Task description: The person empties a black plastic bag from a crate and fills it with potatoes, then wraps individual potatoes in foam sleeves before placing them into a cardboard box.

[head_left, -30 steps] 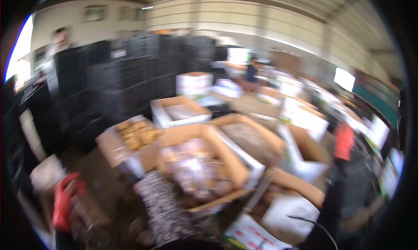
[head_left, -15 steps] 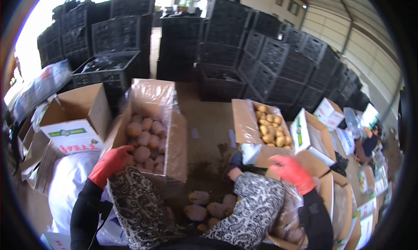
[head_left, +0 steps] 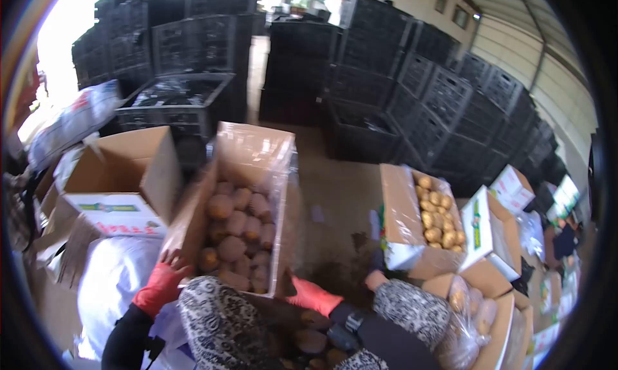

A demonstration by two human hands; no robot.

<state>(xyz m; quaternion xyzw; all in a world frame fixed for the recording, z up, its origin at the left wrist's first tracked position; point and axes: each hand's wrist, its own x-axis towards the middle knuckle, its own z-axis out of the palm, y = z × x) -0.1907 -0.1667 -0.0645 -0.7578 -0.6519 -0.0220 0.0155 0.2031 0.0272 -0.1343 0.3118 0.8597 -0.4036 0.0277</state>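
Note:
An open cardboard box (head_left: 288, 241) lined with clear plastic stands before my knees, filled with potatoes (head_left: 237, 223) that look wrapped in pinkish sleeves. Both my hands wear red gloves. My left hand (head_left: 162, 285) is at the near left corner of this box, its fingers curled on the side wall. At the near right corner, my right hand (head_left: 313, 295) grips the wall from outside, with its fingertips partly hidden. Between my legs, more wrapped potatoes (head_left: 310, 340) lie low down, half covered by my right arm.
On the right, a lined box holds bare yellow potatoes (head_left: 436, 214), and nearer me another has bagged potatoes (head_left: 473, 305). An empty carton (head_left: 122, 167) and white sack (head_left: 116, 286) stand left. Black crates (head_left: 299, 74) are stacked behind; a person (head_left: 341, 0) stands beyond.
My right hand has swung left from the right-hand boxes to the filled box's near right corner. My left hand has drawn back from the potatoes to its left side. The view has turned left.

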